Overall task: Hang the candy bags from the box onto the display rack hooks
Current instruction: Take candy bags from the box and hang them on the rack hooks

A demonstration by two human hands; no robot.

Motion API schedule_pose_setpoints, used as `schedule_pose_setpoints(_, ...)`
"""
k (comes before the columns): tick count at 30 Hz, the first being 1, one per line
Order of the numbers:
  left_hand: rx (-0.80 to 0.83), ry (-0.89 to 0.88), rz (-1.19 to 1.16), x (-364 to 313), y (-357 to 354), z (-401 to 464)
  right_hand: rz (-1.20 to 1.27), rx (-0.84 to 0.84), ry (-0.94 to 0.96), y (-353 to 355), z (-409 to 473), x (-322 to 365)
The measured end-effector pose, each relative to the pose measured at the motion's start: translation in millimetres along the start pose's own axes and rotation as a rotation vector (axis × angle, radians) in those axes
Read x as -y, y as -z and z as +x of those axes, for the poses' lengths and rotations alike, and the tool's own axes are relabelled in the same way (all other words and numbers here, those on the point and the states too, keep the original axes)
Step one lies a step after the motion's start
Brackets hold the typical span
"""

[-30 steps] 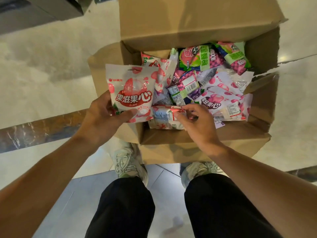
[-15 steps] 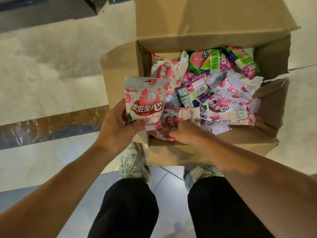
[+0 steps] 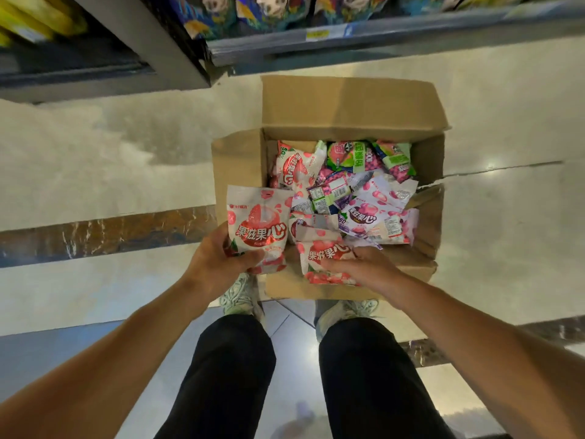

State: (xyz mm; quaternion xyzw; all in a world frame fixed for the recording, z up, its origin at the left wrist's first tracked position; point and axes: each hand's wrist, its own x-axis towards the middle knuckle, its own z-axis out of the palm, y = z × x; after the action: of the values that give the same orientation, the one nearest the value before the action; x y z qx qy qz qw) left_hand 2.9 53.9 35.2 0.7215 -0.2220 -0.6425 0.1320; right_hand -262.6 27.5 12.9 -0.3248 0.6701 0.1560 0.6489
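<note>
An open cardboard box [image 3: 237, 160] stands on the floor in front of my feet, filled with several candy bags in pink, purple and green. My left hand [image 3: 218, 258] grips a white-and-red strawberry candy bag [image 3: 258, 226] upright by its lower edge, just left of the box's near corner. My right hand [image 3: 357, 266] holds a second strawberry candy bag [image 3: 323, 251] at the box's near edge, fingers curled over its lower part. A purple candy bag [image 3: 367, 220] lies on top of the pile. No hooks of the display rack are in view.
A store shelf [image 3: 348, 39] with colourful packages runs along the top of the view, with a grey upright [image 3: 164, 42] at its left. The box's far flap [image 3: 348, 106] stands open. The floor is pale polished tile with a dark marble strip [image 3: 104, 229]. My shoes stand just behind the box.
My right hand has drawn a second strawberry bag out of the pile to the box's near edge. My head has tilted up, bringing the shelf into view. The left hand keeps its bag.
</note>
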Motion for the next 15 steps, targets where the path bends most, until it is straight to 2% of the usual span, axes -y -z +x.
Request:
schedule_pose_setpoints(5, 0.096, 0.01, -0.122, -77.2, 17.4, -105.5, 0.205, -0.159, 0.164, 30.7, -154.0, 50.0)
schedule_pose_setpoints(9, 0.172, -0.106, -0.138, -164.1, 42.8, -225.7, 0.339, -0.229, 0.211, 56.6, -300.0, 98.0)
schedule_pose_setpoints(12, 0.155, -0.209, -0.151, -225.7, 67.9, -315.0, 0.402, -0.208, 0.329, 70.3, -405.7, 135.4)
schedule_pose_setpoints(15, 0.12, -0.317, -0.184, -268.6, 93.5, -391.6, 0.426, -0.26, 0.454, 67.8, -501.3, 165.0)
